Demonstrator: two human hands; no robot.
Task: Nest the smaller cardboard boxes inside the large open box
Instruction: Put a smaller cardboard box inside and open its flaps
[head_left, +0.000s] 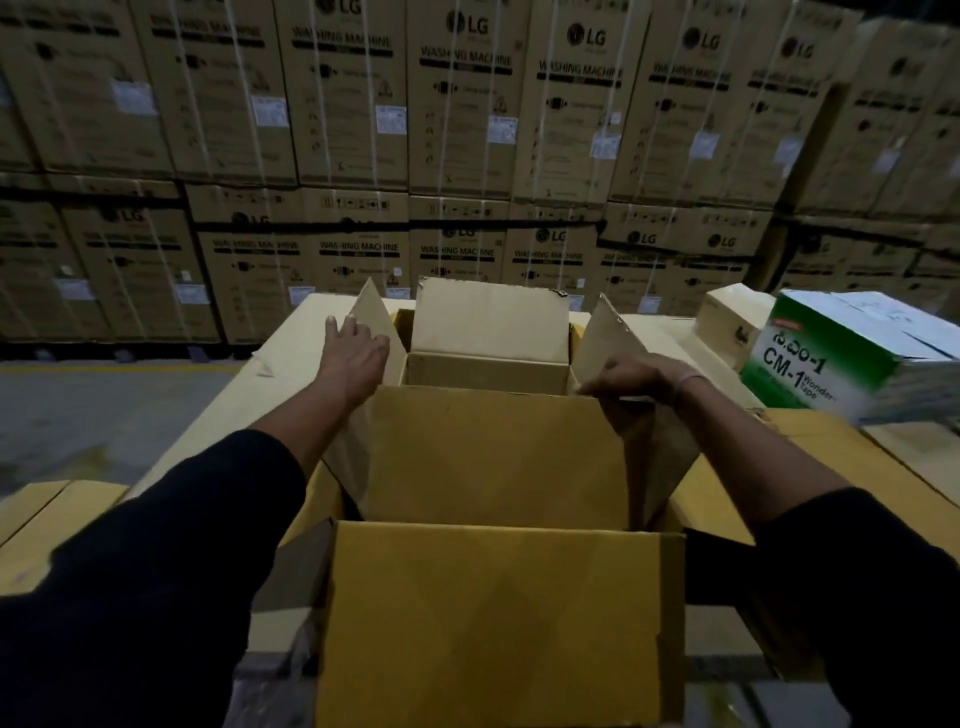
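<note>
LG washing-machine cartons (457, 104) behind; left hand (353, 358) spread, right hand (631, 376) pinching flap (605, 338).

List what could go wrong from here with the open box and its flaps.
1. The left hand only rests open against the left flap; if it slips, the flap may swing back over the opening of the large open box.
2. The right hand pinches the right flap near its edge, which might crease or tear.
3. The green and white tape box looks tilted nearby and could tumble.
</note>
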